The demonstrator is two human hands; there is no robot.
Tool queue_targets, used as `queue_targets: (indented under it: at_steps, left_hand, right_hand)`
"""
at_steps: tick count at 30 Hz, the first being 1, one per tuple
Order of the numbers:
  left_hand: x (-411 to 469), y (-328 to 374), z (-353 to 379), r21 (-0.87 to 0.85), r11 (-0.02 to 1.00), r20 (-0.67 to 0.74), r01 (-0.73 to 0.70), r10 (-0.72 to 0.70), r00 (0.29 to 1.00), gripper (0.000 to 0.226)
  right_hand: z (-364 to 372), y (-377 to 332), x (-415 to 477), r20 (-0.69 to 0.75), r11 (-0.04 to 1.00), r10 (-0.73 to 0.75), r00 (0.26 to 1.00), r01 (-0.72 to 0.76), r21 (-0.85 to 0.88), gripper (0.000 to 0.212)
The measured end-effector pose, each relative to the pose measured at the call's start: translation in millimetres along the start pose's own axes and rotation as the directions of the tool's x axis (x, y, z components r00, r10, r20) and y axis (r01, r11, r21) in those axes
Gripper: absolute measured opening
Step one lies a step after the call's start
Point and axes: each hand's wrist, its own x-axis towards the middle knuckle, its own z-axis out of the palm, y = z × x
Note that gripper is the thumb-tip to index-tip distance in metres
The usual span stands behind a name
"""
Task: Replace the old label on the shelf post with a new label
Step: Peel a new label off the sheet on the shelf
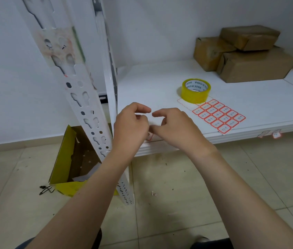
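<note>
Nearest the camera, two bare forearms were stretched out over a tiled floor (pixel 178 186). The left hand (pixel 130 126) and the right hand (pixel 177 129) were held close together above the front edge of a white shelf (pixel 160 87), knuckles up, with every finger curled inward. A small label (pixel 149 136) with a red border was seen just under the spot where the fingertips met. It appeared to be pinched by both hands, though most of it was hidden behind the fingers and the grip could not be fully made out.

Below and to the left of the fingers, an open yellow box (pixel 61 159) was stood on the floor, with paper scraps lying inside it. Just left of the fingers, the white perforated shelf post (pixel 86 105) was seen rising at a slant. High above the fingers a worn, discoloured patch (pixel 57 44) was stuck across the post.

To the right of the fingers and a little beyond them, a sheet of red-bordered labels (pixel 219 115) was laid flat on the shelf, its near corner overhanging the edge. A roll of yellow tape (pixel 195 91) was set on the sheet's far end. Farthest from the fingers, at the back right of the shelf, brown cardboard boxes (pixel 250 56) were stacked against the wall.
</note>
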Motion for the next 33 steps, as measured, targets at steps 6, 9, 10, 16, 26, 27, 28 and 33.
queue_targets:
  at_steps: [6, 9, 10, 16, 26, 27, 28, 33]
  left_hand:
    - [22.3, 33.0, 32.1, 0.039, 0.995, 0.069, -0.095, 0.093, 0.993, 0.031]
    - [38.2, 54.8, 59.0, 0.078, 0.979, 0.144, -0.186, 0.174, 0.974, 0.025]
    - [44.4, 59.9, 68.9, 0.106, 0.972, 0.177, -0.21, 0.189, 0.966, 0.025]
    - [77.8, 66.6, 123.6, 0.36, 0.894, 0.361, -0.268, 0.132, 0.923, 0.048]
    - [102.7, 54.5, 152.1, 0.455, 0.84, 0.391, -0.296, 0.11, 0.914, 0.05]
    - [104.0, 55.0, 153.2, 0.451, 0.841, 0.38, -0.298, 0.121, 0.917, 0.047]
    - [105.3, 55.5, 154.1, 0.451, 0.839, 0.37, -0.303, 0.133, 0.919, 0.045]
    - [109.7, 52.6, 159.8, 0.451, 0.836, 0.34, -0.312, 0.162, 0.926, 0.044]
  right_hand:
    - [-40.3, 42.5, 6.1, -0.221, 0.996, 0.066, 0.973, -0.052, 0.069, 0.025]
    - [-57.0, 67.3, 5.3, -0.307, 0.993, 0.121, 0.944, -0.113, 0.042, 0.022]
    - [-60.9, 74.8, 5.5, -0.322, 0.991, 0.132, 0.937, -0.131, 0.027, 0.024]
    - [-69.8, 100.0, 5.2, -0.304, 0.969, 0.164, 0.938, -0.211, -0.127, 0.037]
    - [-62.8, 107.3, 9.0, -0.188, 0.93, 0.209, 0.96, -0.254, -0.266, 0.034]
    - [-63.6, 107.3, 10.0, -0.187, 0.926, 0.211, 0.959, -0.257, -0.275, 0.035]
    - [-64.3, 107.2, 10.9, -0.182, 0.923, 0.216, 0.959, -0.262, -0.282, 0.036]
    - [-66.5, 108.2, 12.8, -0.159, 0.901, 0.251, 0.955, -0.291, -0.321, 0.041]
